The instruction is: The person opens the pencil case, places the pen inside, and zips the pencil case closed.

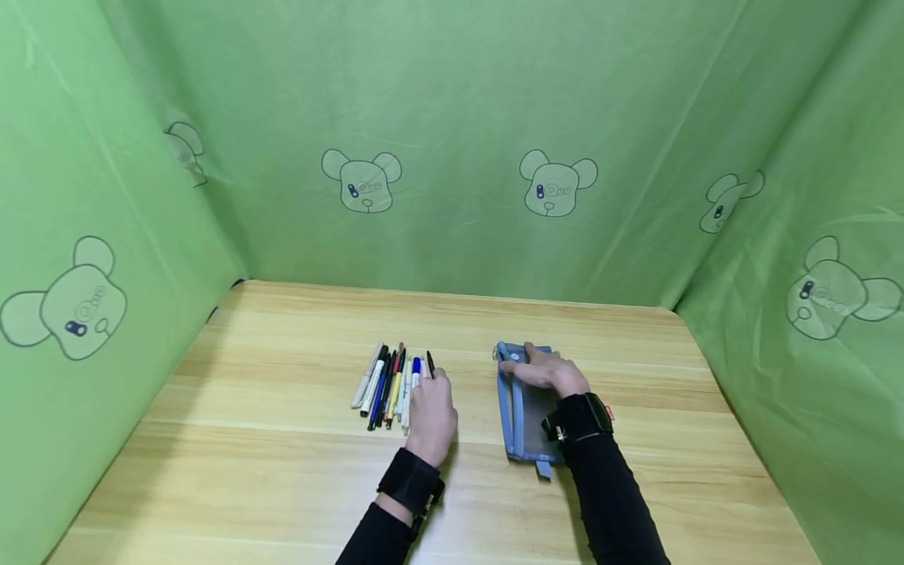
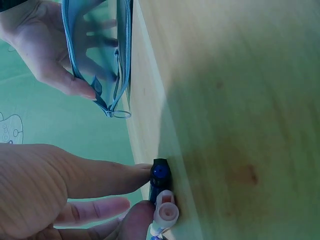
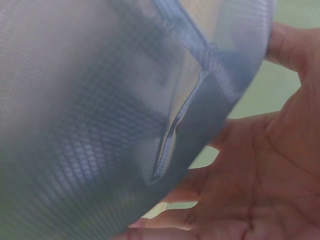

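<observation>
My left hand (image 1: 432, 412) is at the right end of a row of pens and markers (image 1: 381, 392) lying side by side on the table. Its thumb and a finger pinch a black pen (image 2: 160, 172), beside a pale pen (image 2: 166, 212) in the left wrist view. To the right lies a blue-grey mesh pencil case (image 1: 537, 412) with blue zipper edging. My right hand (image 1: 547, 373) holds its upper part, thumb at the zipper edge. In the left wrist view the case's mouth gapes, and right-hand fingers show through the mesh. Mesh fills much of the right wrist view.
The wooden table (image 1: 247, 471) carries the pens left of centre and the case right of centre. Green curtains (image 1: 452, 235) printed with bear heads hang along its back and both sides. A fabric tab (image 1: 543, 470) sticks out from the case's near end.
</observation>
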### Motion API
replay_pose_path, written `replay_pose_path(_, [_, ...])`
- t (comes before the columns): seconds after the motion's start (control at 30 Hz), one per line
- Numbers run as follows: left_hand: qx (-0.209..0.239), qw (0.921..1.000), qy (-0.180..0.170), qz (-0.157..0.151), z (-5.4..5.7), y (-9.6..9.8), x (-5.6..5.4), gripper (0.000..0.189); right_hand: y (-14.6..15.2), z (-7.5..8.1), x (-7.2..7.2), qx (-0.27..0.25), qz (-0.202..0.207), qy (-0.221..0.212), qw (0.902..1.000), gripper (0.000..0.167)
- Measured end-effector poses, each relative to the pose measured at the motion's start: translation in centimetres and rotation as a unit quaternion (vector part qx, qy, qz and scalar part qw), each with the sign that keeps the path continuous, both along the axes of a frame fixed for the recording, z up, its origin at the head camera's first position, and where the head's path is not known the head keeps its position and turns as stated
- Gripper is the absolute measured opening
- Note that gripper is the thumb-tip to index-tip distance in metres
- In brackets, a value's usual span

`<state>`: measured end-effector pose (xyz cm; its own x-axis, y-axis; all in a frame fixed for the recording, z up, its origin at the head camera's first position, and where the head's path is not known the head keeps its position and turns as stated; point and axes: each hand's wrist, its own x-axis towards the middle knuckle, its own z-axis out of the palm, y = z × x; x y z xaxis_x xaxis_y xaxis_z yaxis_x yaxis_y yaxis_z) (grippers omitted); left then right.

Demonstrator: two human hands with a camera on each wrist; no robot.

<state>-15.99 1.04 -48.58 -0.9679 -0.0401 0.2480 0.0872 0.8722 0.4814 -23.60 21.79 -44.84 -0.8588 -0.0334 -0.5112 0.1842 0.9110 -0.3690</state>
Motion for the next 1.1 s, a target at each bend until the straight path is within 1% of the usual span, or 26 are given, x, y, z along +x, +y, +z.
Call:
replay_pose_path(0.17, [0.043, 0.9988, -0.023, -0.008, 0.3, 0.2, 0.4, 0.026, 0.0, 0.0, 0.1, -0.001, -0.003, 0.005, 1.0, 0.093])
replay_pose_path(0.23, [0.052, 0.998, -0.034, -0.014, 0.5, 0.3, 0.6, 0.027, 0.0, 0.1, 0.1, 0.001, -0.003, 0.008, 1.0, 0.093])
replay_pose_path(0.33, [0.048, 0.9975, -0.046, -0.022, 0.8, 0.3, 0.9, 0.024, -0.1, 0.1, 0.1, 0.004, -0.003, 0.009, 0.9999, 0.092])
replay_pose_path(0.43, [0.036, 0.9977, -0.048, -0.031, 1.0, 0.2, 1.1, 0.021, -0.2, 0.0, 0.1, 0.008, -0.004, 0.011, 0.9999, 0.091])
replay_pose_path(0.57, [0.034, 0.9975, -0.05, -0.037, 1.1, 0.3, 0.9, 0.021, -0.1, 0.1, 0.2, 0.011, -0.004, 0.012, 0.9999, 0.091])
replay_pose_path(0.8, [0.017, 0.9979, -0.056, -0.027, 0.9, 0.3, 0.1, 0.013, -0.1, 0.3, 0.3, 0.011, -0.005, 0.011, 0.9999, 0.092])
replay_pose_path(0.97, [0.052, 0.9952, -0.078, -0.029, 0.7, 0.1, -0.1, 0.016, -0.1, 0.2, 0.3, 0.013, -0.005, 0.011, 0.9998, 0.092])
replay_pose_path(1.1, [0.064, 0.9922, -0.103, -0.029, 0.7, 0.0, -0.1, 0.016, -0.2, 0.0, 0.4, 0.013, -0.007, 0.011, 0.9998, 0.092])
